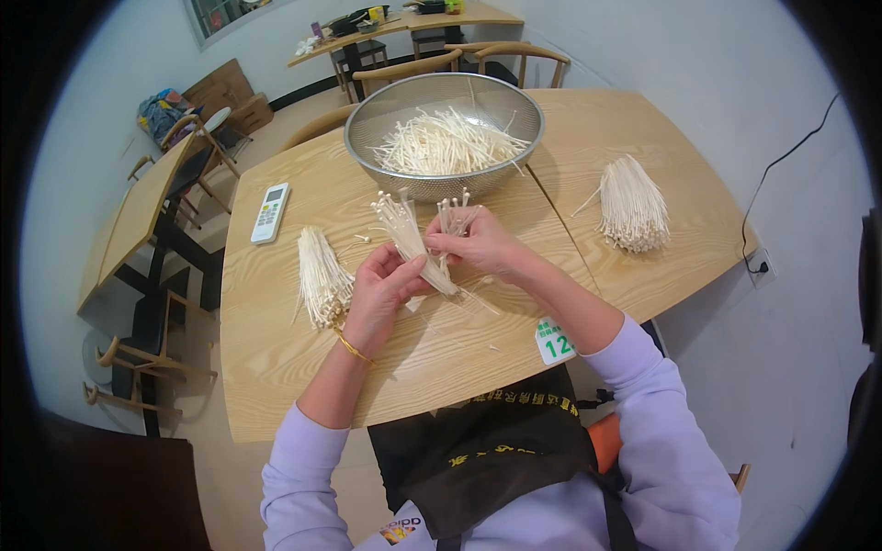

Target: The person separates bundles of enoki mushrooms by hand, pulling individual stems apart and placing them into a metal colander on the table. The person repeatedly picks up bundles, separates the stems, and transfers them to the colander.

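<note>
Between the thumb and fingers of my left hand (389, 279) is a bunch of enoki mushrooms (406, 231), caps pointing up and away from me. My right hand (479, 241) grips a smaller enoki cluster (455, 215) just beside it; the two hands nearly meet. Behind them stands a perforated metal colander (444, 186) holding a heap of loose enoki (448, 143). A bundle of enoki (321, 279) lies left of my left hand, and another enoki bundle (630, 203) lies at the right of the table. Loose stems are scattered under my hands.
The wooden table (289, 372) has a seam right of my hands. A white remote control (271, 213) lies at its left edge, and a tag with green print (553, 342) sits at the near edge. Wooden chairs (406, 67) stand behind; a plugged-in cable (761, 267) runs along the right wall.
</note>
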### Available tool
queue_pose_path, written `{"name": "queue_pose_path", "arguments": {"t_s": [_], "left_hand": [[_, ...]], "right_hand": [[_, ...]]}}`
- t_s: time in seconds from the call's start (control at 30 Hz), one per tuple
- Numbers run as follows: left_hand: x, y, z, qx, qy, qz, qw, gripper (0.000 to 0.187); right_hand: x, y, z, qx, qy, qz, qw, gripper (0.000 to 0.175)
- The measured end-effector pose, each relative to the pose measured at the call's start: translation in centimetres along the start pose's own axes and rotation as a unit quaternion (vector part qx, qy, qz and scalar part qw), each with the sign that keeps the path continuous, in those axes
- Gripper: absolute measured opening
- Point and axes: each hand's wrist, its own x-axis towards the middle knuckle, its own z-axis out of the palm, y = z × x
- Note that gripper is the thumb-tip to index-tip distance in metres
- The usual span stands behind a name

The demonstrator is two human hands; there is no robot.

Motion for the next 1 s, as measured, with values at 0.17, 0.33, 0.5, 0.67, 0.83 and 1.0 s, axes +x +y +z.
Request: {"name": "queue_pose_path", "arguments": {"t_s": [0.17, 0.33, 0.5, 0.67, 0.83, 1.0], "left_hand": [[0.0, -0.2, -0.4, -0.013, 0.001, 0.004, 1.000, 0.029], [0.0, -0.1, -0.5, 0.016, -0.001, -0.003, 1.000, 0.029], [0.1, 0.1, -0.4, -0.009, 0.017, -0.006, 1.000, 0.027], [0.3, 0.1, -0.7, -0.059, 0.036, -0.006, 0.998, 0.026], [0.5, 0.1, -1.4, -0.044, 0.048, -0.002, 0.998, 0.024], [0.3, 0.0, -0.5, -0.009, -0.013, 0.015, 1.000, 0.024]], "right_hand": [[0.0, -0.6, 0.4, -0.017, 0.004, 0.009, 1.000, 0.010], [-0.2, -0.2, 0.5, -0.024, 0.012, -0.021, 0.999, 0.012], [-0.1, -0.1, 0.5, 0.019, 0.014, -0.023, 0.999, 0.011], [-0.1, -0.1, 0.1, 0.058, 0.005, -0.046, 0.997, 0.015], [-0.8, -2.6, -0.7, 0.149, -0.032, -0.023, 0.988, 0.015], [-0.4, -1.4, -0.7, 0.005, -0.031, -0.012, 0.999, 0.016]]}}
